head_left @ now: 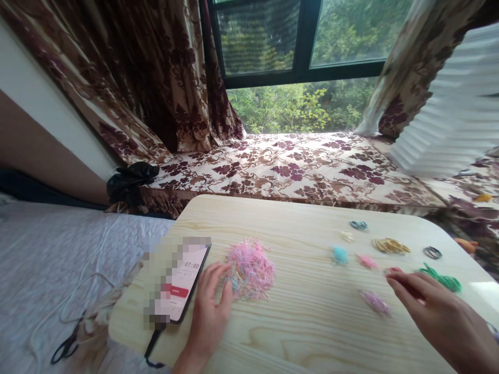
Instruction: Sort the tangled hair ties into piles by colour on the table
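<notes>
A loose heap of small elastic bands (251, 269), mostly pink with pale blue and white, lies on the wooden table. My left hand (210, 301) rests at its left edge, thumb and fingers apart, fingertips touching the bands. Over on the right, my right hand (427, 298) is closed in a pinch above a small red pile (394, 270); whatever is between the fingertips is too small to make out. Around it lie a purple pile (375, 302), a pink pile (367, 261), a light blue pile (340, 255) and green bands (442, 278).
A phone (183, 283) with a cable lies left of my left hand. Tan bands (391, 245), a cream pile (345, 236), grey-blue bands (358, 225) and dark bands (432, 252) lie farther back. Behind the table is a cloth-covered window seat (288, 166); a bed (78, 249) is at left.
</notes>
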{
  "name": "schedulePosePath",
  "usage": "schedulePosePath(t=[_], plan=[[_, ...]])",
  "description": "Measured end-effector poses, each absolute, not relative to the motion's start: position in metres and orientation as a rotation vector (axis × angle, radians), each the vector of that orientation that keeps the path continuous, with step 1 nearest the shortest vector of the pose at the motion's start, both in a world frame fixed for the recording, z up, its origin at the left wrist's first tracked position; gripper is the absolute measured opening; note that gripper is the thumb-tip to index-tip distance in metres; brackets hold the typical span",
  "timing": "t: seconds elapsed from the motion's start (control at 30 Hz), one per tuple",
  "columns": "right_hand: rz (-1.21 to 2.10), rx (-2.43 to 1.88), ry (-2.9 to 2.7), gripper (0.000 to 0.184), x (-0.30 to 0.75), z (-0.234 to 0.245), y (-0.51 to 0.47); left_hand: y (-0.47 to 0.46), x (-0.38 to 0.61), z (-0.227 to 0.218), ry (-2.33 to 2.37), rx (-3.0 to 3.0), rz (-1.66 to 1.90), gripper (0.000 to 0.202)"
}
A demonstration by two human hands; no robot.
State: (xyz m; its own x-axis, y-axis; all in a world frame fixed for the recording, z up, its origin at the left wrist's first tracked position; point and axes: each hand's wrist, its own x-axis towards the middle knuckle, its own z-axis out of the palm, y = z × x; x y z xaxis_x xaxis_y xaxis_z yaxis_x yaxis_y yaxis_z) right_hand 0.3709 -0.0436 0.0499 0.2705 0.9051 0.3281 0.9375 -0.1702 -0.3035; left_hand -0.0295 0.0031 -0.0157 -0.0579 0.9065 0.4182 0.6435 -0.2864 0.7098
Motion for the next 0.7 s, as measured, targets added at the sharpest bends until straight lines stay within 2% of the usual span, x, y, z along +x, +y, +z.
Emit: schedulePosePath(t=[0.23,0.7], plan=[[-0.072,-2.18,-1.726,0.033,0.378,0.057,-0.016,0.003,-0.03,-0.016,1.663,1.92,1.286,0.025],[-0.137,-2.168,-1.757,0.034,0.388,0.051,-0.019,0.002,-0.027,-0.013,1.646,1.879,1.285,0.025]])
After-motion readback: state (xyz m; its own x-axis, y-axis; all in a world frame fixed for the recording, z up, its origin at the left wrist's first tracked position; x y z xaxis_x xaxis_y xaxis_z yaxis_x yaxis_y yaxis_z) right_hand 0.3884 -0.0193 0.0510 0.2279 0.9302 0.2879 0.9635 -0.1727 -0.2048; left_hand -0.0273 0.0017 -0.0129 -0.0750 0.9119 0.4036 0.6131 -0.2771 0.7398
